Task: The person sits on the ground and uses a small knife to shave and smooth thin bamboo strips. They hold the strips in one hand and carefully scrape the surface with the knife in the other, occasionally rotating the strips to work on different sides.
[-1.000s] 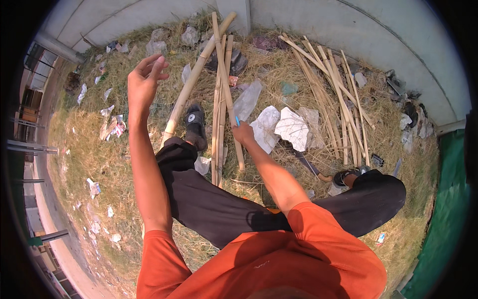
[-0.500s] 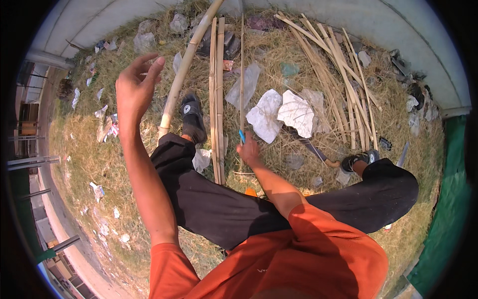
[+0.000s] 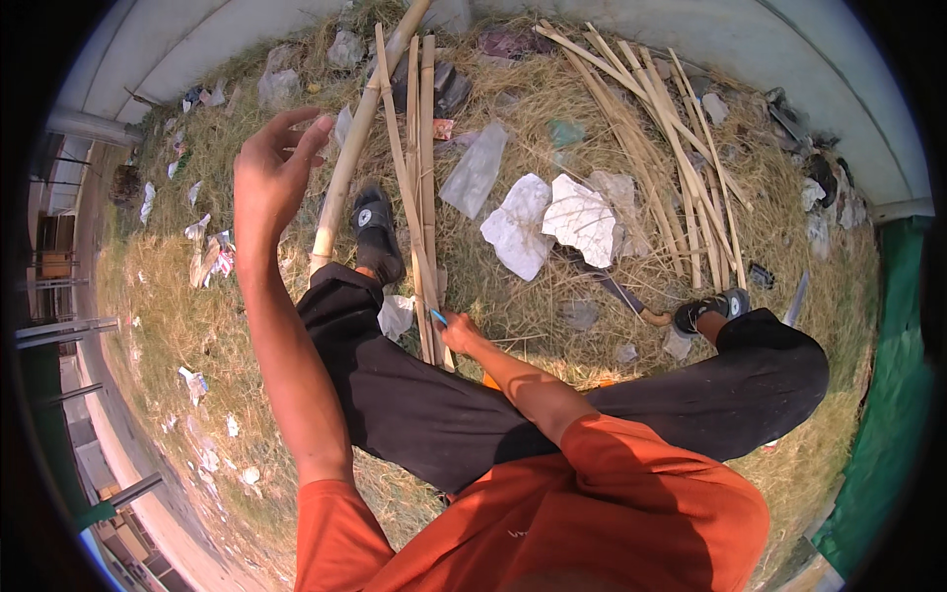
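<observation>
My left hand is raised at the left, thumb and bent fingers apart, with nothing visible in it. My right hand is low between my legs, closed around a slim blue pen-like thing. Next to it is the lower end of a slanted bamboo strip; whether the fingers still grip this strip is hard to see. The slanted strip lies across upright bamboo strips on the grass. Left of them, a thick bamboo pole slopes down toward my left knee.
Several more strips lie in a fanned pile at the right. White crumpled sheets rest mid-ground, near a dark curved blade with a wooden handle. A second blade is by my right foot. A pale wall bounds the far side.
My right hand has moved left and nearer to me. The strip it held upright now slants across the other strips. My left hand is almost unmoved.
</observation>
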Demonstrator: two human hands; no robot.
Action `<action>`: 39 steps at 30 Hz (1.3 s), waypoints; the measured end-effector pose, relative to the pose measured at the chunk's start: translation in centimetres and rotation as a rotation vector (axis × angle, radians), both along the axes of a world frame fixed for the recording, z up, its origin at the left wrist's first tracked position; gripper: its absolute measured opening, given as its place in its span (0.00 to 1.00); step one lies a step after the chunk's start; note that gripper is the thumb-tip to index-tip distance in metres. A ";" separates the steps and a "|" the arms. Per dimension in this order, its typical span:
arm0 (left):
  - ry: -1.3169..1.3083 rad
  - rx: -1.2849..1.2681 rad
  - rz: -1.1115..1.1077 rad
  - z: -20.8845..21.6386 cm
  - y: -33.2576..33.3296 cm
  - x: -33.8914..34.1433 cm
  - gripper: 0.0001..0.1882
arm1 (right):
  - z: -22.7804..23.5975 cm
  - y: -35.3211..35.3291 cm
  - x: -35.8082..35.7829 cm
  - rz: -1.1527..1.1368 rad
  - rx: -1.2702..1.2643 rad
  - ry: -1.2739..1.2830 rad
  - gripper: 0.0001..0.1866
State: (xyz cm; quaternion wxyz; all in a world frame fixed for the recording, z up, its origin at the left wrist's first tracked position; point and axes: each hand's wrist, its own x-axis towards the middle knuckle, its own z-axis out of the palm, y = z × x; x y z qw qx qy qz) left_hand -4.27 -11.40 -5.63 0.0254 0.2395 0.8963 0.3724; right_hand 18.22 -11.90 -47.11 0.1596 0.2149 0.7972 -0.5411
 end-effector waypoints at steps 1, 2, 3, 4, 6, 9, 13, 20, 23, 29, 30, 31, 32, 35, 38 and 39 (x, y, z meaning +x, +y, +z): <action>-0.002 0.000 0.000 0.1 0.0 0.0 0.23 | -0.9 0.0 0.2 0.026 0.002 0.031 0.18; -0.009 -0.002 0.011 0.0 -0.4 0.0 0.24 | -0.7 0.1 0.3 0.067 -0.066 -0.036 0.17; -0.014 0.002 0.008 -0.2 -0.7 0.0 0.24 | -0.6 0.6 0.1 0.105 -0.133 -0.103 0.17; -0.019 0.005 0.003 -0.3 -0.9 0.0 0.24 | -0.3 0.8 -0.1 0.141 -0.200 -0.170 0.16; -0.024 -0.008 -0.014 -0.3 -0.3 -0.1 0.24 | -0.7 1.3 -0.4 0.138 -0.304 -0.304 0.16; -0.042 -0.058 -0.047 -0.1 1.0 -0.1 0.24 | -0.2 1.4 -0.5 0.121 -0.029 -0.263 0.16; -0.118 -0.153 -0.100 -0.6 1.1 -0.2 0.25 | 3.5 5.9 -0.4 -0.143 0.036 0.124 0.14; -0.092 -0.181 -0.323 -3.7 3.6 0.8 0.26 | 9.0 31.5 -0.5 -0.999 0.436 0.452 0.12; -0.115 -0.172 -0.160 -2.6 7.9 2.4 0.12 | 7.0 41.7 2.3 -1.139 0.313 0.481 0.09; -0.196 -0.228 -0.205 -4.7 8.8 0.8 0.12 | 4.9 50.8 8.1 -0.919 0.884 -0.243 0.13; 0.010 -0.312 -0.330 -5.3 8.7 1.0 0.15 | 4.5 51.6 8.9 -0.878 0.946 -0.249 0.14; 0.215 -0.397 -0.452 -5.7 8.7 1.3 0.20 | 4.3 52.4 10.0 -0.835 1.008 -0.253 0.15; 0.427 -0.479 -0.575 -5.8 9.0 1.2 0.25 | 3.5 53.3 11.2 -0.828 1.030 -0.315 0.15; -0.378 -0.134 -0.313 -5.2 12.6 2.1 0.30 | -0.3 55.5 15.9 -0.643 1.043 -0.491 0.18; -0.935 0.553 -0.418 -4.8 13.5 2.3 0.36 | 1.1 54.1 14.7 -0.578 1.057 -0.371 0.19; -1.057 0.806 -0.572 -4.7 13.5 1.8 0.38 | 1.0 54.1 15.0 -0.577 1.040 -0.300 0.18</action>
